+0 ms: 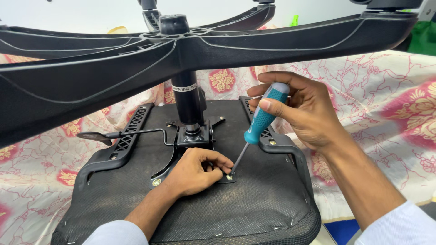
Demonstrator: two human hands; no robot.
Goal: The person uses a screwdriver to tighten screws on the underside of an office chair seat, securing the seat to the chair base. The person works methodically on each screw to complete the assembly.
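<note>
An office chair lies upside down, its black seat underside (254,204) facing up. My right hand (302,109) grips a teal-handled screwdriver (263,118), tilted, with its tip on a screw (230,177) at the corner of the black metal mounting plate (159,174). My left hand (195,170) rests on that plate, fingertips pinched right beside the screw and the screwdriver tip. The black gas-lift column (187,100) rises from the plate to the star-shaped wheel base (91,72), which spans the top of the view.
A black adjustment lever (113,134) sticks out to the left of the mechanism. Black armrest brackets (131,129) run along both sides of the seat. The chair sits on a white cloth with red floral print (386,100). Something green (424,38) is at far right.
</note>
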